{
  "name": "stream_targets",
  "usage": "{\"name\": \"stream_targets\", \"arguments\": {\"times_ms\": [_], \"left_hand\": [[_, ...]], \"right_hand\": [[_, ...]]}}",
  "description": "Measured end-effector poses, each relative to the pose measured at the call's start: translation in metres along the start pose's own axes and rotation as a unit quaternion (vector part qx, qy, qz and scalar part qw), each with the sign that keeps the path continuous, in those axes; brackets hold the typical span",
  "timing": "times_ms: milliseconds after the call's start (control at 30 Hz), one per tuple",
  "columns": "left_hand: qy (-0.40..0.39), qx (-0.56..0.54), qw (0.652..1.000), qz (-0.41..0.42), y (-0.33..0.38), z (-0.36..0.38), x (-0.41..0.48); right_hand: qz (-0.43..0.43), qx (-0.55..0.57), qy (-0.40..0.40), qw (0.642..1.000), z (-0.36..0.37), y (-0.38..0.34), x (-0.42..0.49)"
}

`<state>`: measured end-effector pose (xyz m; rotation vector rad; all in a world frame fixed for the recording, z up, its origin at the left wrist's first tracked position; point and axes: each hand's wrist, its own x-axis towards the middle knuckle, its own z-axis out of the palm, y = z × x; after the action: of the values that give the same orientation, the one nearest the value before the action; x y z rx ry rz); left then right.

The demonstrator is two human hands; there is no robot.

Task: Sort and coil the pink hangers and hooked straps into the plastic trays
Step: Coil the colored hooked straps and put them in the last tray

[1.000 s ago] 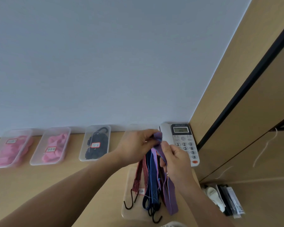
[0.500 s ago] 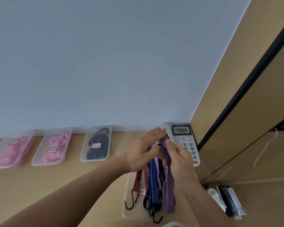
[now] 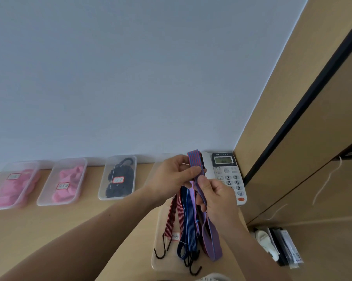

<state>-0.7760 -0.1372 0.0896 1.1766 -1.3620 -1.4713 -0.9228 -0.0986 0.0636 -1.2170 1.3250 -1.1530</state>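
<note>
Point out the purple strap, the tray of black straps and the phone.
purple strap (image 3: pixel 193 162): head view, folded top end.
tray of black straps (image 3: pixel 112 166): head view, bare far-left corner.
phone (image 3: pixel 223 160): head view, display screen.

One head-worn wide-angle view, forward and down, close over the wooden desk (image 3: pixel 49 230) toward the pale wall (image 3: pixel 130 78).

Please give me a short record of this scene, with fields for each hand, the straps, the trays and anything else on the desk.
left hand: pinches purple strap just below its folded top
right hand: pinches the same strap lower down
other straps: red strap and blue strap lie on near tray, hooks toward the person
back row: first tray and second tray hold pink items; third tray holds black items
other: phone by the wall
</note>
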Motion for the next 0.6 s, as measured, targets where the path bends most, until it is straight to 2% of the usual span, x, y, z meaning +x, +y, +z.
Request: {"name": "stream_targets", "arguments": {"times_ms": [100, 167, 300, 400, 467, 533, 600], "left_hand": [[0.048, 0.11, 0.992, 0.039, -0.002, -0.002, 0.001], [0.074, 0.203, 0.973, 0.086, -0.004, -0.003, 0.0], [0.119, 0.386, 0.882, 0.245, -0.006, -0.004, -0.006], [0.12, 0.441, 0.821, 0.342, -0.009, -0.005, -0.01], [0.119, 0.463, 0.787, 0.391, -0.011, -0.006, -0.009], [0.091, 0.469, 0.779, 0.405, -0.013, -0.009, -0.007], [0.052, 0.463, 0.79, 0.397, -0.015, -0.012, -0.005]], "right_hand": [[0.024, -0.007, -0.004, 1.0, 0.003, 0.0, 0.001], [0.036, -0.001, -0.014, 0.999, 0.003, 0.0, 0.001], [0.047, 0.033, -0.016, 0.998, 0.001, -0.003, 0.002], [0.056, 0.078, -0.023, 0.995, 0.002, -0.007, 0.004], [0.046, 0.069, -0.039, 0.996, 0.002, -0.008, 0.004], [0.034, 0.055, -0.051, 0.997, 0.002, -0.007, 0.003], [0.031, 0.064, -0.056, 0.996, 0.002, -0.007, 0.004]]}}
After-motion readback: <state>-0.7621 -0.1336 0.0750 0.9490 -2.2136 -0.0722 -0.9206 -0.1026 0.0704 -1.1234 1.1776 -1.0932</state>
